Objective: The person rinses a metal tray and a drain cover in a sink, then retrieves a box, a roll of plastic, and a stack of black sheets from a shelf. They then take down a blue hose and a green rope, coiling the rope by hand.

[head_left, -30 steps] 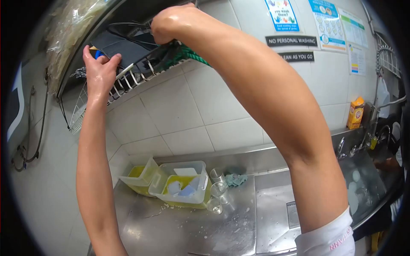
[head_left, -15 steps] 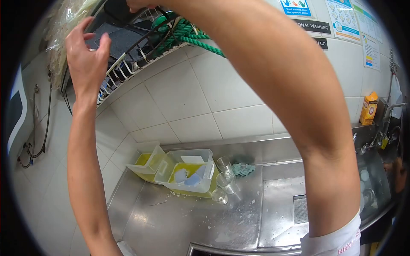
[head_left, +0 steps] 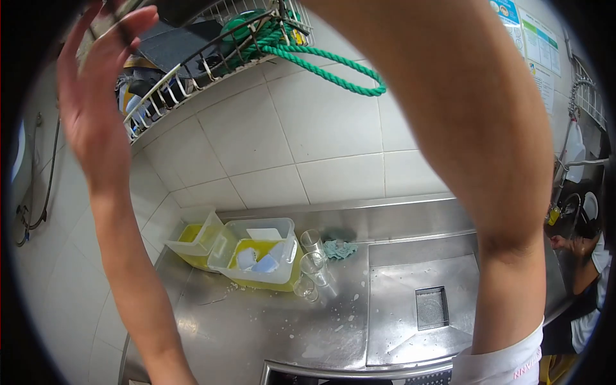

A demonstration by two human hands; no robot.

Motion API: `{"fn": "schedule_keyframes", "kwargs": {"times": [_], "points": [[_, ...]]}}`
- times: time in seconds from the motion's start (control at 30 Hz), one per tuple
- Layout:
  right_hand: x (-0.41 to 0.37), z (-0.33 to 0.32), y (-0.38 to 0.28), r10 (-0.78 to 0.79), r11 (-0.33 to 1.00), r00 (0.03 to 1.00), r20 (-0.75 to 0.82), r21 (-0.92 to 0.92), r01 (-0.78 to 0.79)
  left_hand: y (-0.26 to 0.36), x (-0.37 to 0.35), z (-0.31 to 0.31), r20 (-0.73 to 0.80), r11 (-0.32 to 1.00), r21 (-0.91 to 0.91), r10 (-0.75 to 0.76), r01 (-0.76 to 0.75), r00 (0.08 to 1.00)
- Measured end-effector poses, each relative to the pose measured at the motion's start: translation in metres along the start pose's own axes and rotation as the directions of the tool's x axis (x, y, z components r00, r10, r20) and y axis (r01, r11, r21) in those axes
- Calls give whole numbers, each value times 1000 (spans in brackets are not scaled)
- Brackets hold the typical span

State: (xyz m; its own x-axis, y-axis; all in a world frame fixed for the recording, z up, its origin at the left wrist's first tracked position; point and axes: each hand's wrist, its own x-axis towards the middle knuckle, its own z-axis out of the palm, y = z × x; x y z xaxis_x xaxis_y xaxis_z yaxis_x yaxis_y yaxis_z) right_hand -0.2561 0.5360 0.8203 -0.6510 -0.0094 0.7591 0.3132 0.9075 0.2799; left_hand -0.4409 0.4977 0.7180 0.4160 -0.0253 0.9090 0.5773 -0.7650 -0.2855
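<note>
My left hand (head_left: 96, 122) is raised at the upper left, beside the wire rack (head_left: 168, 90). Its fingers are stretched and apart, slightly blurred, with the tips partly cut off by the top edge. A thin dark strip crosses them, and I see no grip on it. My right forearm spans the upper right, but the hand itself lies beyond the top edge. In the rack are a dark flat sheet (head_left: 183, 46) and a coiled green rope (head_left: 256, 40), whose loop hangs over the front.
Below, on the steel counter (head_left: 256, 327), stand two plastic tubs (head_left: 260, 226) (head_left: 208, 239) with yellow liquid, several clear glasses (head_left: 312, 263) and a green cloth (head_left: 340, 249). A drain grate (head_left: 432, 308) lies right. Another person's hand (head_left: 561, 242) is at the far right.
The view has shifted right. My left hand has moved up and left, and my right hand has left the frame. More of the rope loop and another person's arm now show.
</note>
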Motion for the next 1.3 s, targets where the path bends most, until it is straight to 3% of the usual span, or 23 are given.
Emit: {"fn": "schedule_keyframes", "kwargs": {"times": [0.07, 0.13, 0.2, 0.23, 0.3, 0.4, 0.43, 0.47, 0.5, 0.53, 0.6, 0.73, 0.8, 0.87, 0.9, 0.93, 0.97, 1.0, 1.07, 1.1, 1.13, 1.17, 1.3], "points": [[-7, 0, -15, -1, 980, 1000, 10, 198, -1, 41, -13, -1, -245, 978, -81, -206, 192, 947], [-23, 2, -30, 111, 874, 990, 92, 466, -141, 83, -35, -23, -64, 880, -196, -451, 432, 890], [-30, 2, -46, 306, 633, 912, 273, 656, -410, 99, -80, -27, -363, 779, 291, -448, 556, 817], [23, 62, 21, -109, 942, 986, -124, 305, 142, 116, -106, -38, -402, 701, 278, -536, 656, 743], [-1, 45, 35, 252, 965, 953, 170, -112, -235, 136, -160, -59, -489, 615, 122, -645, 779, 587], [8, 62, 35, 564, 799, 805, 184, -368, -476, 151, -246, -92, -523, 372, -252, -829, 894, 197], [13, 63, 31, 585, 773, 784, 207, -435, -462, 157, -272, -101, -497, 330, -419, -863, 846, 90], [21, 82, 51, 303, 862, 932, 199, -474, -179, 171, -301, -109, -461, 276, -576, -887, 770, -27], [22, 70, 10, 713, 648, 668, 213, -564, -511, 185, -324, -119, -414, 234, -676, -905, 699, -97], [42, 99, 162, 340, 893, 903, 262, -391, -223, 197, -342, -129, -367, 198, -769, -915, 608, -166], [18, 66, -23, 623, 746, 723, 298, -503, -436, 224, -371, -157, -338, 171, -777, -926, 605, -172], [-8, 75, -18, 652, 736, 715, 252, -437, -517, 289, -412, -224, -484, 113, -656, -822, 746, -301], [-6, 81, -16, 681, 718, 697, 224, -396, -573, 311, -418, -257, -588, 184, -525, -784, 831, -198], [9, 86, -4, 718, 691, 669, 191, -312, -653, 328, -428, -288, -673, 190, -482, -705, 855, -224], [29, 91, -6, 769, 637, 618, 161, -262, -724, 341, -437, -298, -738, 193, -446, -631, 874, -237], [62, 100, -3, 901, 429, 409, 142, -165, -888, 352, -446, -306, -763, 199, -447, -594, 872, -256], [0, 99, -96, 627, 779, 778, 22, -20, -627, 360, -457, -316, -803, 170, -390, -545, 905, -243], [-62, 98, -190, 212, 977, 972, -104, 0, -213, 375, -469, -328, -838, 124, -332, -495, 935, -232], [-58, 90, -171, 246, 969, 960, -137, 6, -247, 425, -504, -352, -823, 59, -340, -501, 939, -266], [-40, 85, -140, 576, 657, 806, 138, 509, -556, 447, -517, -364, -784, -92, -220, -576, 971, -232], [-49, 105, -294, 497, 866, 867, -38, 74, -494, 469, -524, -378, -735, -231, -87, -641, 969, -219], [-80, 104, -151, 380, 666, 892, 246, 597, -448, 487, -528, -391, -747, -302, -42, -623, 952, -231], [-100, 156, -174, 552, 523, 795, 252, 637, -566, 546, -544, -443, -863, -204, -87, -473, 975, -176]]}}
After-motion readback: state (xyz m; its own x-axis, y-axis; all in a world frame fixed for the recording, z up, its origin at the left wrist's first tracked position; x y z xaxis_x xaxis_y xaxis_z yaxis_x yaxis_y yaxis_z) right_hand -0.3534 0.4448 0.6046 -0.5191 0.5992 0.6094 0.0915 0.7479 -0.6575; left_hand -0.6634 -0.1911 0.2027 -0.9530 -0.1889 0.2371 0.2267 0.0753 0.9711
